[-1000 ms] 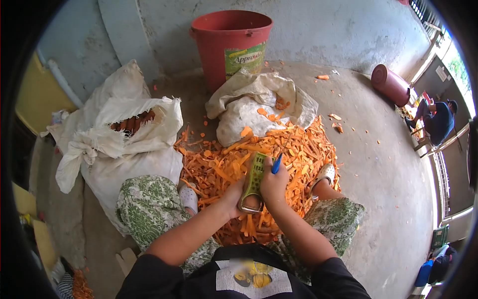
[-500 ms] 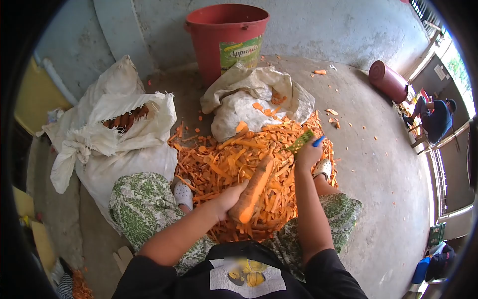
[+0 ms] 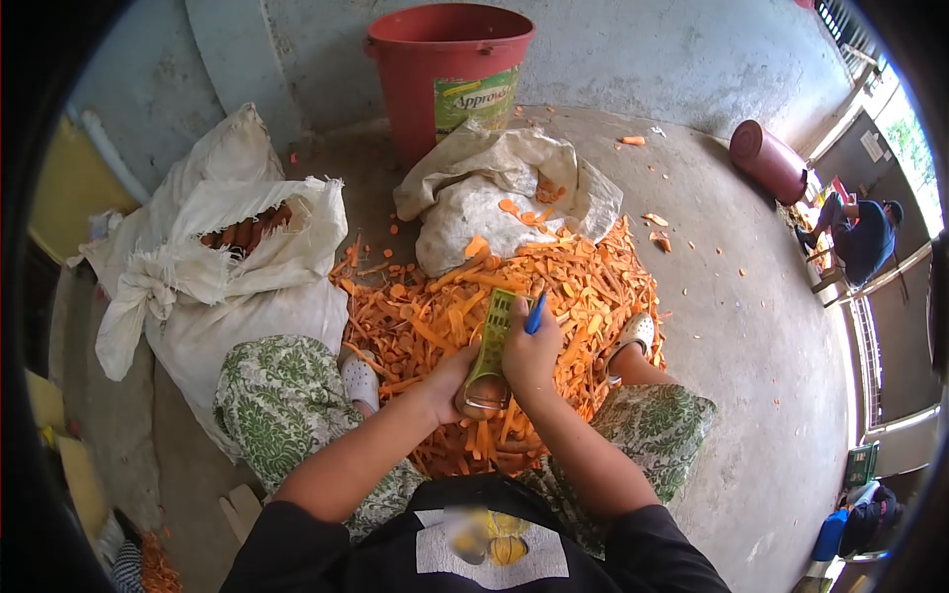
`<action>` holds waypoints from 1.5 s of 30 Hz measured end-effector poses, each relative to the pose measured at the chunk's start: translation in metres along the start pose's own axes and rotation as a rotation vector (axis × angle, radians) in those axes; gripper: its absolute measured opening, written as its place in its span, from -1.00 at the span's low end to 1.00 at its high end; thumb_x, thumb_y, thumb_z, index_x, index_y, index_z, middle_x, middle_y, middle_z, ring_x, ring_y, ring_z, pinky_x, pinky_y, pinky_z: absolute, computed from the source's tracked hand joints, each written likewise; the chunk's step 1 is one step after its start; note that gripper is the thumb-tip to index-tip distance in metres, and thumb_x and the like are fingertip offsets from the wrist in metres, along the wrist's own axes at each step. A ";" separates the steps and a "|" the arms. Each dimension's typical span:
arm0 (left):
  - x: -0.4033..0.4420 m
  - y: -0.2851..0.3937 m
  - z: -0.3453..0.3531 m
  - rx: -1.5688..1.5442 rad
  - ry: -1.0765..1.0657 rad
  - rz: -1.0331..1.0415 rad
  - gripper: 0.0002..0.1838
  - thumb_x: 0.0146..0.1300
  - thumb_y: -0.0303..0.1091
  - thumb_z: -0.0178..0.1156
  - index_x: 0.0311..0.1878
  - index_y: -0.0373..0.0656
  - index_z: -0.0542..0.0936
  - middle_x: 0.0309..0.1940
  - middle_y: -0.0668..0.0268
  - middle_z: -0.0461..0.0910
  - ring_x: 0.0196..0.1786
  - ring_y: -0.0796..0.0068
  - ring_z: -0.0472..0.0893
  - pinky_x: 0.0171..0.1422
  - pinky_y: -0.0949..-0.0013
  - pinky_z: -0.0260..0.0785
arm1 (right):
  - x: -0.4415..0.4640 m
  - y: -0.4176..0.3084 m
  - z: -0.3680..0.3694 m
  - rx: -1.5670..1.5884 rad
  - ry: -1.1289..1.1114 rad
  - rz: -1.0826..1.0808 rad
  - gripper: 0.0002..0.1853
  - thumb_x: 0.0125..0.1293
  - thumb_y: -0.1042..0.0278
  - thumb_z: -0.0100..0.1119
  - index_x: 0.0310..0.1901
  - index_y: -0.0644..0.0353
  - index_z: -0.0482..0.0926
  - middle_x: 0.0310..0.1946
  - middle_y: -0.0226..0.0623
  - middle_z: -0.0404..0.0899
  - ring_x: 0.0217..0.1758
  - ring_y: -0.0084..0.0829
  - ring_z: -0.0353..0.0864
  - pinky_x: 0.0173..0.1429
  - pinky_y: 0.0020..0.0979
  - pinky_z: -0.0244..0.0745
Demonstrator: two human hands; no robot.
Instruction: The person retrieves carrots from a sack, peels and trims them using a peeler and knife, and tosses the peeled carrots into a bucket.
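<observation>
My left hand (image 3: 447,385) is closed around a thick carrot (image 3: 473,407) above the heap of peelings. In my right hand (image 3: 532,356) is a green slotted peeler (image 3: 497,324), its lower end lying over the butt of the carrot. A blue stick-like piece (image 3: 536,312) juts up from the same fist; what it belongs to is hidden. The peeler and both hands cover most of the carrot. Orange carrot peelings (image 3: 583,296) spread between my feet, below both hands.
A white sack (image 3: 237,316) of carrots stands at left, torn open. Beyond the peelings lies a crumpled sack (image 3: 465,232), with a red bucket (image 3: 405,99) by the wall. A maroon bin (image 3: 769,163) lies on its side; a person (image 3: 868,242) sits far right.
My right hand has come in toward my body and left, bringing the peeler from beyond the carrot onto its near end. My left hand still holds the carrot.
</observation>
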State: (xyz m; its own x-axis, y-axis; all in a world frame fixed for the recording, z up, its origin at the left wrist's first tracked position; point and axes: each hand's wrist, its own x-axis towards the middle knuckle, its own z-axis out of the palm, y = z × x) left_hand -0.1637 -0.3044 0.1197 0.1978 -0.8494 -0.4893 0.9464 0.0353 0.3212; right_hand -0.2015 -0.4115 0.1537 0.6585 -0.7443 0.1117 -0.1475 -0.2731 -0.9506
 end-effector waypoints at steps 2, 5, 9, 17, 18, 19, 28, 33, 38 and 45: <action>0.008 -0.008 -0.012 0.023 -0.003 -0.009 -0.64 0.32 -0.09 -0.20 -0.13 -0.17 0.41 -0.34 0.28 0.53 -0.36 0.52 0.56 -0.32 0.37 0.47 | -0.001 -0.001 0.000 -0.031 -0.002 0.006 -0.73 0.28 0.26 -0.05 -0.49 0.26 0.37 -0.73 -0.27 0.30 -0.66 -0.48 0.30 -0.54 -0.36 0.21; -0.003 -0.008 -0.006 0.172 0.049 -0.095 -0.58 0.33 -0.02 -0.25 -0.06 -0.19 0.38 -0.33 0.25 0.52 -0.34 0.48 0.56 -0.29 0.36 0.47 | 0.022 0.019 -0.007 -0.134 0.178 -0.104 -0.85 0.23 0.34 -0.03 -0.40 0.23 0.45 -0.65 -0.14 0.41 -0.59 -0.26 0.42 -0.48 -0.26 0.26; -0.014 -0.005 0.003 0.391 0.081 -0.202 -0.47 0.32 0.06 -0.31 0.06 -0.22 0.29 -0.28 0.19 0.51 -0.33 0.40 0.55 -0.27 0.34 0.46 | 0.092 0.058 -0.052 -0.340 0.597 -0.116 -0.79 0.27 0.25 -0.07 -0.31 0.22 0.47 -0.67 -0.17 0.46 -0.63 -0.22 0.44 -0.51 -0.27 0.28; -0.005 0.004 -0.002 0.186 0.067 -0.052 -0.57 0.32 -0.01 -0.22 -0.06 -0.19 0.41 -0.31 0.28 0.54 -0.37 0.46 0.57 -0.31 0.37 0.47 | 0.025 -0.006 -0.014 0.185 0.063 0.158 -0.70 0.32 0.22 -0.16 -0.42 0.29 0.41 -0.63 -0.39 0.41 -0.66 -0.63 0.28 -0.60 -0.53 0.16; 0.002 0.002 -0.012 0.186 0.067 -0.053 -0.57 0.32 -0.01 -0.22 -0.06 -0.19 0.41 -0.31 0.28 0.54 -0.37 0.46 0.57 -0.31 0.37 0.47 | 0.011 -0.018 -0.009 0.267 -0.007 0.205 -0.72 0.32 0.23 -0.15 -0.41 0.28 0.40 -0.64 -0.40 0.40 -0.66 -0.63 0.27 -0.57 -0.50 0.20; 0.008 0.001 -0.023 0.122 0.002 -0.021 -0.59 0.32 -0.04 -0.21 -0.09 -0.19 0.42 -0.33 0.29 0.54 -0.38 0.47 0.57 -0.32 0.37 0.47 | 0.005 -0.012 -0.002 0.261 -0.028 0.215 -0.73 0.31 0.25 -0.12 -0.43 0.29 0.38 -0.68 -0.35 0.38 -0.66 -0.55 0.31 -0.56 -0.39 0.23; -0.009 -0.009 -0.001 0.380 0.165 -0.108 -0.60 0.32 -0.04 -0.22 -0.14 -0.21 0.39 -0.39 0.25 0.53 -0.43 0.46 0.56 -0.36 0.37 0.47 | 0.045 0.047 -0.011 -0.301 0.351 -0.179 -0.86 0.20 0.34 0.00 -0.37 0.24 0.44 -0.57 -0.06 0.48 -0.54 -0.19 0.46 -0.43 -0.24 0.30; -0.016 -0.002 0.007 0.582 0.094 -0.090 -0.52 0.33 0.03 -0.31 -0.14 -0.24 0.38 -0.42 0.23 0.51 -0.44 0.45 0.55 -0.35 0.36 0.47 | 0.111 0.090 -0.067 -0.270 0.644 -0.030 -0.71 0.30 0.22 -0.13 -0.41 0.27 0.45 -0.67 -0.33 0.43 -0.65 -0.46 0.37 -0.52 -0.37 0.25; -0.005 0.005 0.003 0.226 0.171 -0.042 -0.54 0.33 0.01 -0.28 -0.11 -0.21 0.40 -0.42 0.25 0.52 -0.44 0.45 0.55 -0.36 0.40 0.46 | 0.040 -0.003 -0.026 0.214 0.156 0.216 -0.71 0.31 0.23 -0.14 -0.45 0.25 0.40 -0.67 -0.43 0.32 -0.65 -0.60 0.24 -0.56 -0.51 0.17; 0.002 0.003 -0.010 0.193 0.040 0.032 -0.60 0.35 -0.05 -0.32 -0.13 -0.14 0.40 -0.39 0.30 0.51 -0.46 0.49 0.54 -0.37 0.37 0.46 | 0.004 0.016 0.009 -0.158 -0.008 -0.021 -0.81 0.24 0.27 -0.01 -0.36 0.23 0.41 -0.70 -0.14 0.36 -0.62 -0.22 0.41 -0.48 -0.27 0.29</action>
State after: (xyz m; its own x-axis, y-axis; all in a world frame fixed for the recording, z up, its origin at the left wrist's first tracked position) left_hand -0.1579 -0.3009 0.1111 0.2405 -0.8279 -0.5067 0.8734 -0.0431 0.4850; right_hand -0.1948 -0.4131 0.1358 0.6680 -0.7331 0.1279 -0.2481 -0.3814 -0.8905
